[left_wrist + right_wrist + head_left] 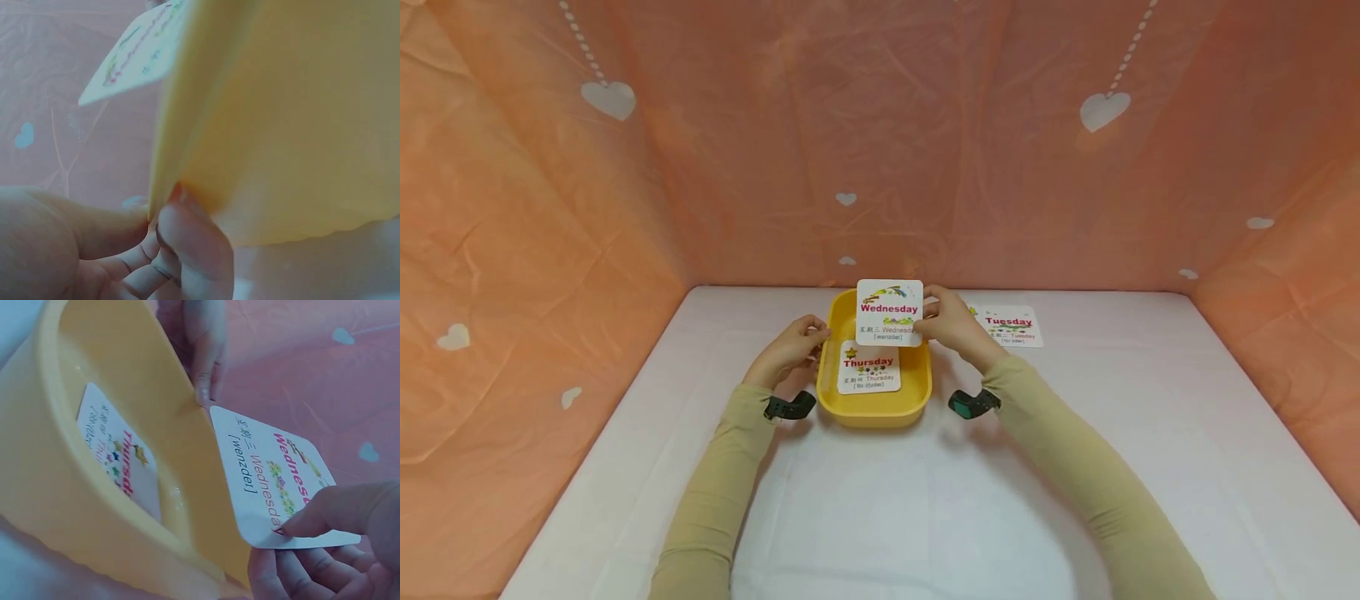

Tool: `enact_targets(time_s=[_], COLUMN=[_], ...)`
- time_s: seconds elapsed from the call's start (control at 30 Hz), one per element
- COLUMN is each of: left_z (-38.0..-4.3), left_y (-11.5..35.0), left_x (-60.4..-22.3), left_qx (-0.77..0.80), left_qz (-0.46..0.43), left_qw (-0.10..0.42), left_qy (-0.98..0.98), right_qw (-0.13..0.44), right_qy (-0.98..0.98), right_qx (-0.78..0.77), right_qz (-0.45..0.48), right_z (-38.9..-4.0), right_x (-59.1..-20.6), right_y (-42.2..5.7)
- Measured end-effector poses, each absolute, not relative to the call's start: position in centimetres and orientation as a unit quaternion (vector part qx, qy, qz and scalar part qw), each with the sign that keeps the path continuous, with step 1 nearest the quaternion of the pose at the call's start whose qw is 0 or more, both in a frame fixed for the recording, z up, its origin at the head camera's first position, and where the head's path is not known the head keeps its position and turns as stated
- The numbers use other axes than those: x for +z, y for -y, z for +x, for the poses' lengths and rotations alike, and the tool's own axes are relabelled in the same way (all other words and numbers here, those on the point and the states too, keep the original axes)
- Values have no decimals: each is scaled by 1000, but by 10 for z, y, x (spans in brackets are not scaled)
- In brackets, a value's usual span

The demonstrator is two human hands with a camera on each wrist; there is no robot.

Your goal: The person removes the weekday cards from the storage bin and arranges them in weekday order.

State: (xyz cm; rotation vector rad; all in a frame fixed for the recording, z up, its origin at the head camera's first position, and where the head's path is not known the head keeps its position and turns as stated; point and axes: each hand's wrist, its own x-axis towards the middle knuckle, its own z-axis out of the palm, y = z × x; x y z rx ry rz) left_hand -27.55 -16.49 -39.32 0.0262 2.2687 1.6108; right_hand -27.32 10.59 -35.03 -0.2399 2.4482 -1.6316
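Note:
A yellow plastic basin (880, 421) stands on the table, with a white card reading "Thursday" (868, 367) lying inside it. My left hand (787, 348) pinches the basin's left rim between thumb and forefinger, as the left wrist view also shows. Above the basin's far part, my right hand (953, 321) holds a "Wednesday" card (889, 310) by its right edge. In the right wrist view the thumb lies on the printed face of that card (269, 481) and the fingers are behind it. The card is tilted, its print facing the head camera.
A "Tuesday" card (1011, 326) lies on the white-covered table (880, 500) to the right of the basin, partly hidden behind my right hand. Orange cloth (880, 150) with white hearts hangs behind the table and at both sides.

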Motion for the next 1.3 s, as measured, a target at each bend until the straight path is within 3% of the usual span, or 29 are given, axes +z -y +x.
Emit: enact_targets(time_s=[0.5, 1.3], left_z=[-276, -275], left_y=[166, 169], left_x=[-391, -393], left_qx=[565, 557], left_qz=[13, 13], left_qw=[181, 179], left_qy=[-805, -811], right_qw=[93, 118], right_qy=[-782, -756], right_qx=[-616, -643], right_qz=[-18, 8], right_z=[-272, -258], right_x=[-338, -370], right_y=[-153, -233])
